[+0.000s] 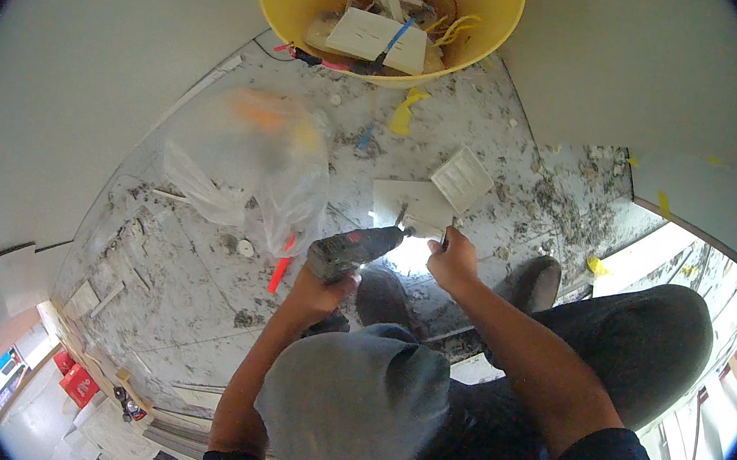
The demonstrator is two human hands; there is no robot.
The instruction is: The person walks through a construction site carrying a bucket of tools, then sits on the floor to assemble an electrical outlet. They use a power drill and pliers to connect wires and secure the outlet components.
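Observation:
My left hand (324, 294) grips a dark, dusty power drill (349, 252), its nose aimed to the right. The drill's lamp throws a bright patch on the floor just under its tip. Close to that tip, my right hand (455, 259) is closed around a small, thin, dark thing that I cannot make out. Beneath and beyond the tools lies a flat white plate (395, 198), partly lit. A shallow white box-like cover (463, 179) rests against its far right side. Between my forearms a rounded grey cloth shape (352, 403) covers part of the floor.
A yellow bucket (271, 11) with wires and white scraps stands at the far side. Left of the drill sits a clear plastic bag (248, 160), with a red strip (280, 267) beside it. Yellow tape (406, 111) and debris litter the floor. My shoe (535, 284) is at right.

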